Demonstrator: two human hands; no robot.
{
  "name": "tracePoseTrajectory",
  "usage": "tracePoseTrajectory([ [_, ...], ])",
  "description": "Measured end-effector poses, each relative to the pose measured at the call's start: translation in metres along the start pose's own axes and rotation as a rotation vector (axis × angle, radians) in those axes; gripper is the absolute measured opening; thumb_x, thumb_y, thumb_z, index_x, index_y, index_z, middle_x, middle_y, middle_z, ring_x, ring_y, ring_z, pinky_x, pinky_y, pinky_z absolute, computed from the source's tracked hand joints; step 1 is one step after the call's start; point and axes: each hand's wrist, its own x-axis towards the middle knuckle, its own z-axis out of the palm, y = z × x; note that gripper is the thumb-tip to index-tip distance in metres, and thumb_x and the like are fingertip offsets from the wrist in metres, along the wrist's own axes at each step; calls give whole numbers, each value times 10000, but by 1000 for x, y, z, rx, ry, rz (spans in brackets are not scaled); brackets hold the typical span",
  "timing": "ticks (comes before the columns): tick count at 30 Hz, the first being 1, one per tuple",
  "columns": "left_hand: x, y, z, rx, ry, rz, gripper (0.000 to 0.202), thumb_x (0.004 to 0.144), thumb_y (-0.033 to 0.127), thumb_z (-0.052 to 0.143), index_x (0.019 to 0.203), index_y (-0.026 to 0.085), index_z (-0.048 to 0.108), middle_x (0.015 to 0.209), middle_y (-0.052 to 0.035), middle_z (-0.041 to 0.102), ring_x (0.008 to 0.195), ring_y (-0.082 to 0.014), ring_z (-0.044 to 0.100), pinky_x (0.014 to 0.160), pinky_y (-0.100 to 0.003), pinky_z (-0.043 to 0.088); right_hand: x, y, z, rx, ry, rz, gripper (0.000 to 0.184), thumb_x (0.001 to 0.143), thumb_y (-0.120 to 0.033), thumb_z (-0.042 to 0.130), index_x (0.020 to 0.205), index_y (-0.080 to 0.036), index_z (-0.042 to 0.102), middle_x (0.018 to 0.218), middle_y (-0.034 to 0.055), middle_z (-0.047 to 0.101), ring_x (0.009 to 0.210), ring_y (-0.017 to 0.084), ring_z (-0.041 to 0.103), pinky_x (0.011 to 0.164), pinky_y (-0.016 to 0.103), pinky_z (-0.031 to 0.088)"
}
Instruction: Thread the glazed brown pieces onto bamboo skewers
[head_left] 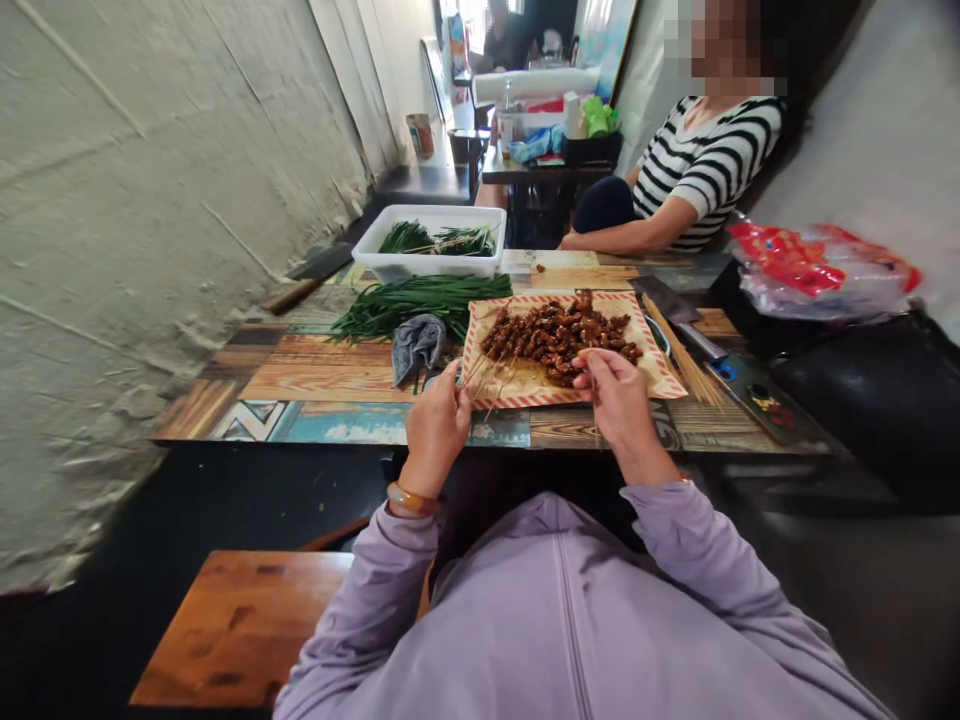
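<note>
A tray (645, 310) with a red-and-white striped rim holds a heap of brown meat skewers (559, 335). My left hand (436, 425) is at the tray's near left corner, fingers closed round thin wooden skewer sticks (480, 375). My right hand (615, 395) is at the tray's front edge, fingers pinched on a skewer with a piece of meat at its tip. Both sleeves are lilac.
A bunch of green chives (420, 300) and a grey cloth (416, 345) lie left of the tray. Behind stands a white tub (431, 262) with more greens. A bundle of bare sticks (686, 365), a cleaver (679, 315) and a red-printed plastic bag (817, 270) are to the right. A person in a striped shirt (705, 165) sits opposite.
</note>
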Motion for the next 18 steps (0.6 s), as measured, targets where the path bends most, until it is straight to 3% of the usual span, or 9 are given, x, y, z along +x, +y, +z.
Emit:
tracePoseTrajectory([
  [4, -2, 7, -9, 35, 90, 52, 425, 880, 262, 473, 1294, 177, 518, 992, -113, 607, 935, -257, 564, 861, -397, 447, -7, 1, -33, -4, 22, 21, 229, 733, -389, 697, 848, -195, 658, 674, -29, 603, 507, 66, 538, 392, 161, 355],
  [8, 4, 36, -10, -181, 112, 94, 337, 901, 283, 475, 1218, 212, 563, 956, -76, 610, 870, -205, 567, 837, -354, 463, -15, 12, -48, -38, -13, 15, 208, 768, -380, 669, 864, -196, 679, 600, -29, 583, 510, 88, 527, 422, 191, 379],
  [12, 16, 76, 17, -392, -60, 166, 234, 907, 293, 486, 1083, 222, 624, 929, -59, 621, 812, -170, 582, 746, -303, 479, -16, 21, -56, -42, -62, -10, 197, 793, -369, 656, 873, -194, 697, 603, -25, 595, 534, 95, 547, 461, 202, 381],
  [15, 27, 92, 42, -297, -75, 212, 231, 911, 248, 467, 1060, 209, 640, 976, -85, 630, 925, -207, 573, 828, -345, 460, -15, 27, -61, -38, -75, -27, 200, 807, -375, 640, 871, -195, 698, 562, -42, 557, 493, 90, 514, 451, 207, 349],
  [18, 39, 95, 58, -172, -66, 258, 265, 897, 185, 452, 1087, 196, 637, 1021, -99, 621, 984, -235, 548, 886, -385, 436, -15, 34, -67, -75, -85, -53, 207, 819, -382, 627, 866, -194, 701, 533, -51, 536, 468, 91, 486, 465, 222, 357],
])
